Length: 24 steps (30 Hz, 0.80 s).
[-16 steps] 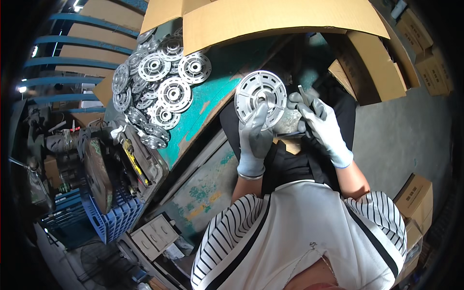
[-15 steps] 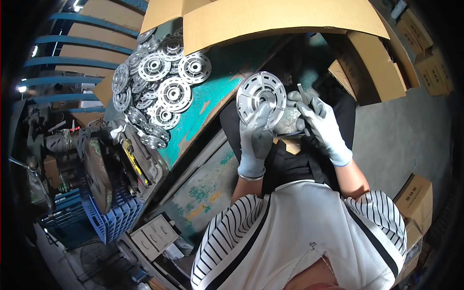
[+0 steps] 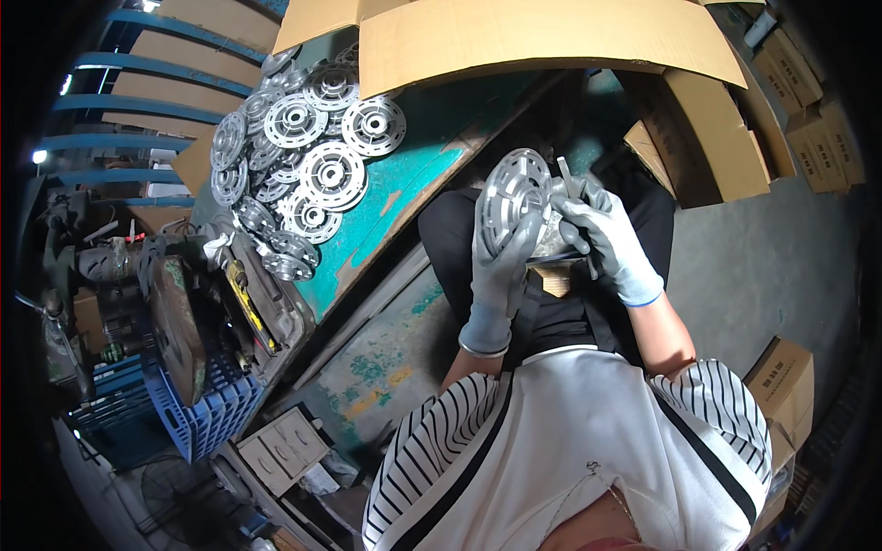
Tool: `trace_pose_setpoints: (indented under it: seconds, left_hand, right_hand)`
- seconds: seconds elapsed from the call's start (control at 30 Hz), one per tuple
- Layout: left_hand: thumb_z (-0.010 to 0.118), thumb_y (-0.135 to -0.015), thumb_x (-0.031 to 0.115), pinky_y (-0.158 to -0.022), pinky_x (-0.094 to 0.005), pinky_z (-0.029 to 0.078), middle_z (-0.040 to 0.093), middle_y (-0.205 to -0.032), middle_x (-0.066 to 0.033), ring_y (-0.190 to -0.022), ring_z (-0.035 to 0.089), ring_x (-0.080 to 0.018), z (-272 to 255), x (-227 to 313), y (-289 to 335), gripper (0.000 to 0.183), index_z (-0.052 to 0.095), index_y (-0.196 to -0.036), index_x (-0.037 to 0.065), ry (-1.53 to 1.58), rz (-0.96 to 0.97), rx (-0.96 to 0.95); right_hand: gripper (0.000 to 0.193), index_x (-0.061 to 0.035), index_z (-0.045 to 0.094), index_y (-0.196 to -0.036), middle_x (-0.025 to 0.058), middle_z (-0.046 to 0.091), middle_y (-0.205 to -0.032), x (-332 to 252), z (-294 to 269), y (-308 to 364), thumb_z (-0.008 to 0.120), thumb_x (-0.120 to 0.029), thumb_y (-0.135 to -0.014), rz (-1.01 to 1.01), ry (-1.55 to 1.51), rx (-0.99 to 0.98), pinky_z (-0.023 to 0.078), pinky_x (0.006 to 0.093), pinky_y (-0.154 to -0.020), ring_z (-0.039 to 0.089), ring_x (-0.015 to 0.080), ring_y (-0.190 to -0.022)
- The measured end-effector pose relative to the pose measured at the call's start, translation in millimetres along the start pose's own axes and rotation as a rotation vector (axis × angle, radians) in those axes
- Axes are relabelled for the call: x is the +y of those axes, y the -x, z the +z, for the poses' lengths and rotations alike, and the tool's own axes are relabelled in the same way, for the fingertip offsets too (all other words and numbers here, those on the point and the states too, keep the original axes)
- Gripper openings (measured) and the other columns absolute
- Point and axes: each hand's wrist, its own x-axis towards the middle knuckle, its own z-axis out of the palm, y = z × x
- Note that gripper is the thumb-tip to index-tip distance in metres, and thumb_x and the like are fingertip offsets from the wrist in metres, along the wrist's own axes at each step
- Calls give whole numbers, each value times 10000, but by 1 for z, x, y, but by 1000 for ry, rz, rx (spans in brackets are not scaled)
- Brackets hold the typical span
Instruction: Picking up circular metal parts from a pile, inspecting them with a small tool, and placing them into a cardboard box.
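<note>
My left hand (image 3: pixel 503 280), in a grey and white work glove, is closed on a round slotted metal disc (image 3: pixel 514 197). The disc stands tilted, its ribbed hub side turned toward my right hand. My right hand (image 3: pixel 602 225), gloved the same way, is closed round a thin flat metal tool (image 3: pixel 564 173), perhaps a file or scraper; its tip sticks up past the fingers beside the disc's edge. Whether the tool touches the disc is hard to tell. Both hands are above my lap, over a pale rounded surface partly hidden by the gloves.
A pile of similar metal discs (image 3: pixel 333 174) lies on the green worn table (image 3: pixel 418 184) to the left. An open cardboard box (image 3: pixel 551 37) spans the far side. A blue crate (image 3: pixel 207 413) and machinery (image 3: pixel 179 321) stand at left; stacked cartons (image 3: pixel 822 138) are at right.
My left hand has turned the disc from nearly face-on to a steep slant and brought it slightly to the right, closer to my right hand. The right hand still holds the tool.
</note>
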Motion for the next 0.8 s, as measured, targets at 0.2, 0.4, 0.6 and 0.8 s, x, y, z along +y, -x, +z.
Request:
trace_pose_setpoints:
  seconds: [0.2, 0.4, 0.6, 0.8]
  left_hand:
    - [537, -845, -98, -940, -269, 463, 570, -1200, -99, -1092, 567, -153, -7, -1, 7, 505, 427, -1329, -4, -58, -60, 39]
    - [486, -868, -68, -977, -319, 451, 566, -1248, -107, -1114, 573, -192, -31, -42, 19, 442, 454, -1306, -23, -637, 372, -7]
    - [621, -859, 54, -810, -308, 520, 675, -984, -134, -899, 658, -237, -33, -39, 4, 273, 577, -1108, -49, -541, 269, 70]
    - [509, -871, 28, -973, -381, 440, 557, -1245, -211, -1109, 573, -313, -57, -31, -7, 393, 495, -1256, -52, -571, 192, 43]
  right_hand:
    - [156, 0, 612, -971, -15, 512, -619, 3, -8, -3, 565, -113, -875, 7, 31, -30, 278, 171, -439, 381, 25, -461]
    - [146, 5, 607, -952, -16, 506, -611, 9, -7, -3, 557, -108, -875, 0, 2, -53, 278, 172, -441, 377, 26, -465]
    - [165, 20, 604, -973, -11, 521, -638, 9, -4, -6, 547, -105, -880, 9, 0, -51, 283, 175, -433, 377, 31, -457]
    - [223, 42, 595, -1065, 43, 621, -748, 8, 11, -12, 520, -90, -902, 31, -35, -33, 268, 169, -420, 368, 24, -452]
